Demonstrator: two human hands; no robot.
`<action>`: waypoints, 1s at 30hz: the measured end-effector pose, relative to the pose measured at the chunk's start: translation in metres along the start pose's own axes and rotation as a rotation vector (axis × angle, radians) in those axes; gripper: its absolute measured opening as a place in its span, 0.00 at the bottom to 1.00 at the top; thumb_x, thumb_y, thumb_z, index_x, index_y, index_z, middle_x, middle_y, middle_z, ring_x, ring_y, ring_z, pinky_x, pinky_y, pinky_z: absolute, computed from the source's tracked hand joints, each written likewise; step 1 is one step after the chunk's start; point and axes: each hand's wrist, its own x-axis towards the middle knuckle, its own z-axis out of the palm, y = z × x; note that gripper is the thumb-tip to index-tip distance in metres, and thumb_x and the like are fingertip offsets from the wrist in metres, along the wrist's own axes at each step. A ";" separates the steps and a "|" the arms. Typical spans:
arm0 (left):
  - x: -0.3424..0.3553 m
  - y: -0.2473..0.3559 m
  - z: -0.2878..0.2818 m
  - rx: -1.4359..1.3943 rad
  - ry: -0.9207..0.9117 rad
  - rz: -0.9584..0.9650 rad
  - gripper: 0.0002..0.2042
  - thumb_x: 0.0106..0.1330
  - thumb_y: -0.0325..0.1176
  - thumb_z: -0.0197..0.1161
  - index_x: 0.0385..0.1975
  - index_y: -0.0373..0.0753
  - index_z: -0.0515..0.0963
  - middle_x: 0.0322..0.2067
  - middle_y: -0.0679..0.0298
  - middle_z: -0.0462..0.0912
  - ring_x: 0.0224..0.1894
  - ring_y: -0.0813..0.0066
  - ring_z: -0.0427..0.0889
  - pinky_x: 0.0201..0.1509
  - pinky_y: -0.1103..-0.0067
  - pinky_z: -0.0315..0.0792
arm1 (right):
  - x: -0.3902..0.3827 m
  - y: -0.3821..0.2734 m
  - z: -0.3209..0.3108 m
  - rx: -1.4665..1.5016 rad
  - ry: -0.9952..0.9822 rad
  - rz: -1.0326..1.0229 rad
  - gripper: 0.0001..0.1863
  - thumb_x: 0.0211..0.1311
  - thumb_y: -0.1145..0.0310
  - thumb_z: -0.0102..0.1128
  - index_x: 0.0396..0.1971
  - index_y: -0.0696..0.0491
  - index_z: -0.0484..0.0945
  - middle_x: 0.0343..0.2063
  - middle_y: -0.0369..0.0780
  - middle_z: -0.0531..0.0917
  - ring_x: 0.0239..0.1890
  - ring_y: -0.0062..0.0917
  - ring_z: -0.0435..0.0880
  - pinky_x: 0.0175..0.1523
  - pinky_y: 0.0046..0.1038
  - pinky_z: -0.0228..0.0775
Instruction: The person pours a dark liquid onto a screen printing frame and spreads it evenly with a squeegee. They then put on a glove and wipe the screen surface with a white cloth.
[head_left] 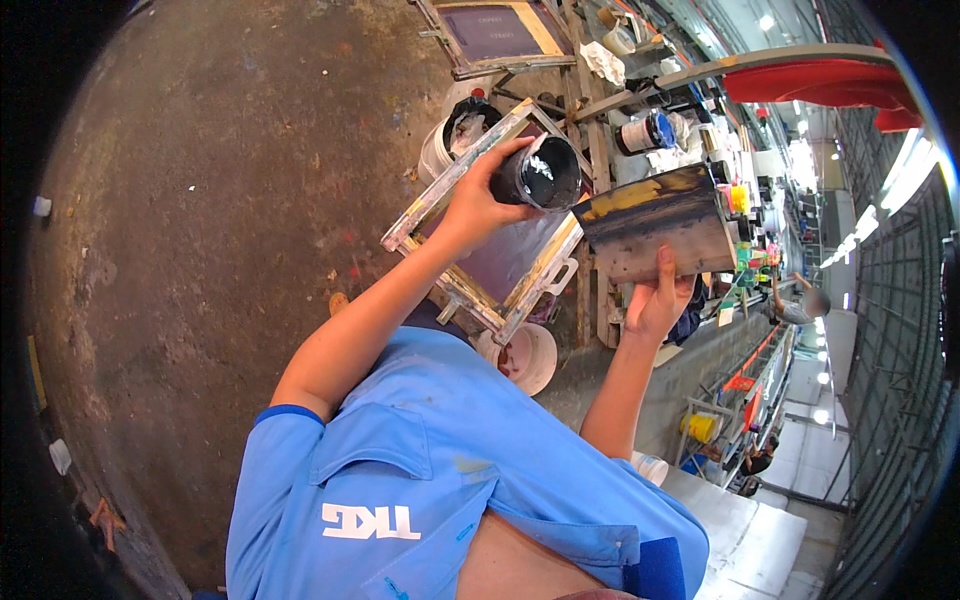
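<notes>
My left hand [480, 195] grips a dark, round container [540, 180] tilted so its opening shows, with a white patch inside. My right hand [655, 305] holds a rectangular scraper board [640, 225], smeared black and yellow along its upper part, its thumb on the lighter lower part. The board is just right of the container. Under both lies a screen frame [410, 225] with a purple-grey mesh and stained rim, partly hidden by my left forearm and the things I hold.
A white bucket [434, 158] with a dark liner, a second screen [480, 35] above, a pink-stained bucket [530, 365] below. A rack beam [660, 80], red cloth [810, 85], a blue-lidded tub [645, 133] and paint containers line the right. Co-workers [790, 310] stand farther off. Stained floor [200, 250] at left.
</notes>
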 end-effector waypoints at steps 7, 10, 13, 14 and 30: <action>0.005 0.003 0.009 0.047 -0.017 0.119 0.42 0.40 0.29 0.81 0.62 0.47 0.73 0.56 0.62 0.78 0.60 0.64 0.75 0.66 0.71 0.67 | -0.008 0.009 -0.007 -0.041 -0.024 0.008 0.27 0.59 0.79 0.69 0.58 0.56 0.72 0.55 0.38 0.78 0.56 0.26 0.77 0.63 0.34 0.68; 0.009 0.017 0.016 0.072 -0.002 0.172 0.41 0.41 0.30 0.81 0.62 0.47 0.73 0.56 0.62 0.78 0.59 0.63 0.76 0.65 0.71 0.68 | -0.013 0.012 -0.006 -0.059 -0.012 0.022 0.27 0.59 0.80 0.69 0.58 0.57 0.72 0.53 0.38 0.79 0.54 0.26 0.77 0.61 0.32 0.69; 0.016 0.023 0.024 0.034 -0.004 0.173 0.41 0.41 0.29 0.80 0.62 0.47 0.73 0.55 0.62 0.78 0.58 0.63 0.77 0.64 0.71 0.69 | -0.015 0.018 -0.015 -0.082 -0.038 0.031 0.28 0.59 0.78 0.70 0.59 0.56 0.71 0.54 0.38 0.79 0.54 0.25 0.77 0.62 0.32 0.67; 0.018 0.024 0.026 0.012 -0.008 0.166 0.41 0.41 0.28 0.80 0.62 0.47 0.73 0.55 0.62 0.78 0.58 0.63 0.77 0.64 0.71 0.69 | -0.016 0.020 -0.017 -0.088 -0.052 0.032 0.29 0.59 0.77 0.70 0.60 0.56 0.71 0.54 0.37 0.79 0.55 0.25 0.77 0.63 0.32 0.67; 0.041 0.067 0.058 -0.102 -0.004 0.202 0.43 0.43 0.25 0.80 0.65 0.43 0.68 0.54 0.61 0.77 0.57 0.69 0.77 0.63 0.72 0.71 | -0.029 0.031 -0.029 -0.101 -0.043 0.117 0.26 0.59 0.79 0.69 0.57 0.58 0.72 0.53 0.38 0.80 0.53 0.24 0.78 0.60 0.29 0.69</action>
